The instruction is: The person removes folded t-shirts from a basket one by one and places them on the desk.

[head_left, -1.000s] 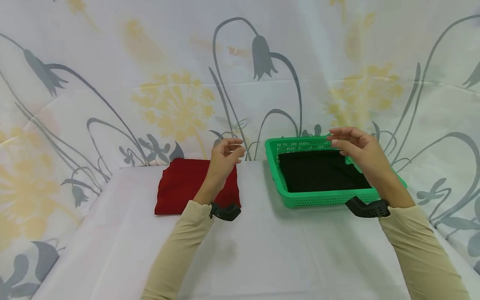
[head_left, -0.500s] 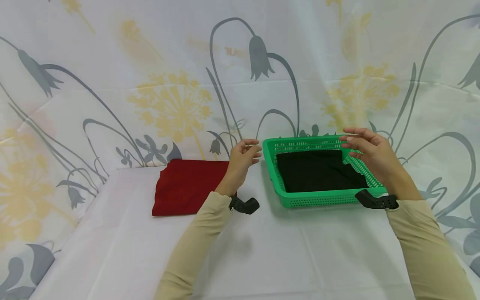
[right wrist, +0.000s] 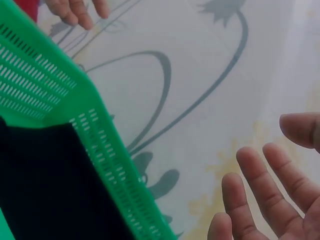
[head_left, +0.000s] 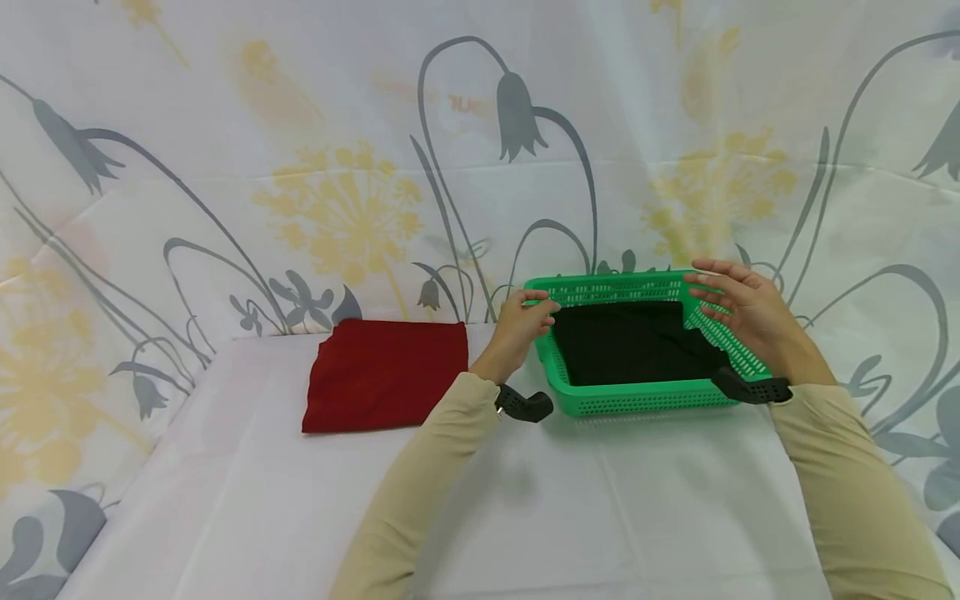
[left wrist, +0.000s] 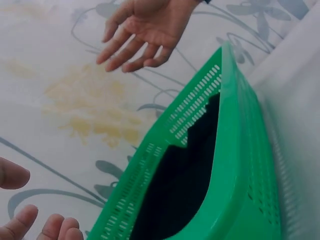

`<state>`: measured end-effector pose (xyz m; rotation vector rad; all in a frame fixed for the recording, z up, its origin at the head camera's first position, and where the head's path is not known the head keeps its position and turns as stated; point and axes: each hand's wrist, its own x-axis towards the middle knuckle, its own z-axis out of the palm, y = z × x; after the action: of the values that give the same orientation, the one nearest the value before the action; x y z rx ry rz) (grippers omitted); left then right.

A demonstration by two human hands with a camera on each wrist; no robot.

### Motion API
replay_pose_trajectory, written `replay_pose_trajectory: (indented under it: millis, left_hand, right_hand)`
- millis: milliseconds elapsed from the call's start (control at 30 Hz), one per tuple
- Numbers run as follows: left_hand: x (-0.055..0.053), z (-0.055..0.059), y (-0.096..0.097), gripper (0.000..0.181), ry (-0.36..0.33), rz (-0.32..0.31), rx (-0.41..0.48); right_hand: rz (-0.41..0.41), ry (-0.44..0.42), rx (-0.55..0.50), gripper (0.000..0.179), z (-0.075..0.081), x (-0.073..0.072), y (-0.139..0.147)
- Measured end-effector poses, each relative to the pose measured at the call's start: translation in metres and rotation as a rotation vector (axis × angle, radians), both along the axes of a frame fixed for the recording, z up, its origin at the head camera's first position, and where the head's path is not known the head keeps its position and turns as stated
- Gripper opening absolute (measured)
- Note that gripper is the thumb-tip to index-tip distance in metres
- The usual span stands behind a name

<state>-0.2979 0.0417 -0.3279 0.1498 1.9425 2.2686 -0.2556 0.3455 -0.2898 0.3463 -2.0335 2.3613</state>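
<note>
A folded black cloth (head_left: 630, 342) lies inside a green plastic basket (head_left: 652, 398) on the right part of the table. Left of it, a folded dark red cloth (head_left: 382, 375) lies flat on the white table cover. My left hand (head_left: 519, 333) hovers by the basket's left side, fingers loosely bent, holding nothing. Above the basket's right side is my right hand (head_left: 757, 317), its fingers relaxed and spread with nothing in them. In the left wrist view, the right hand (left wrist: 150, 32) shows its palm above the basket rim (left wrist: 227, 150). Neither hand visibly touches the basket or the cloths.
A white sheet covers the table (head_left: 525, 517). Behind it hangs a pale curtain (head_left: 352, 100) printed with grey and yellow flowers. Each wrist wears a black strap, such as the left wrist strap (head_left: 525, 406).
My left hand has moved right, from over the red cloth to the basket's left side. The right hand has shifted slightly right. Both cloths and the basket stay put on the table.
</note>
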Motion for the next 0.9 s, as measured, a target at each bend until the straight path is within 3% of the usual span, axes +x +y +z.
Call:
replay_pose_trajectory:
  millis: [233, 433, 600, 800, 900]
  left_hand:
    - [-0.003, -0.002, 0.016, 0.034, -0.042, -0.001, -0.030]
    - [-0.006, -0.006, 0.027, 0.035, -0.053, 0.033, -0.057]
    - [-0.007, -0.007, 0.038, 0.032, -0.041, 0.096, -0.071]
    - [-0.005, -0.006, 0.053, 0.036, -0.039, 0.116, -0.132]
    - [-0.003, -0.005, 0.058, 0.038, -0.049, 0.119, -0.188]
  right_hand:
    - [-0.075, -0.103, 0.120, 0.023, -0.013, -0.011, 0.013]
    - [-0.099, -0.143, 0.342, 0.034, -0.021, -0.018, 0.019]
    - [-0.074, -0.165, 0.480, 0.046, -0.024, -0.024, 0.024]
    - [-0.029, -0.197, 0.523, 0.042, -0.029, -0.032, 0.031]
    - [-0.011, -0.211, 0.550, 0.050, -0.033, -0.036, 0.034]
